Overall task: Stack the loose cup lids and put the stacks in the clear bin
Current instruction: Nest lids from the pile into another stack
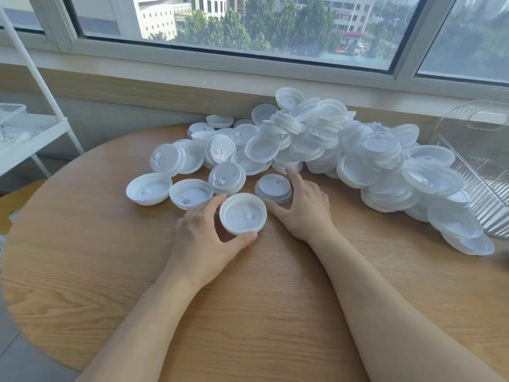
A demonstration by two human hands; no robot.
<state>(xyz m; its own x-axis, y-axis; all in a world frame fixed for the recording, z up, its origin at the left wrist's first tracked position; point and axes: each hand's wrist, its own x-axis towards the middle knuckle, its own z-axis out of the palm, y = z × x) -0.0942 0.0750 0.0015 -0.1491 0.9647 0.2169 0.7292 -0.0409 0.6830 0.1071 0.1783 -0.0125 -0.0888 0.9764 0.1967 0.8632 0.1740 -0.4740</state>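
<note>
Two bare arms are seen reaching in from the near edge of the round wooden bench (248, 312). One white lid (243, 213), turned open side up, is gripped by the left hand (205, 238): the thumb is curled against its near rim and the fingers are curled round its far left side. Just to the right, the right hand (303, 208) is laid palm down, with its fingers bent round the right side of a small stack of lids (273, 188). That stack is touched by the fingertips, but a firm grip cannot be told.

Two more lids lie open side up to the left of the held lid: one lid (191, 193) close by and another lid (149, 188) nearer the left edge. A lid with a sip flap (227, 178) is seen just behind them, top side up.

A big heap of loose lids (344, 158) is spread from the middle of the bench to its far right edge, and some lids in it are already nested together. The clear bin (479, 150) is seen at the far right edge, tilted, with the heap pushed up against it. No lid stacks are seen inside it.

A white shelf rack (30, 128) is seen off the left edge, and a window (248, 23) is seen beyond the far edge, with trees and buildings outside.
</note>
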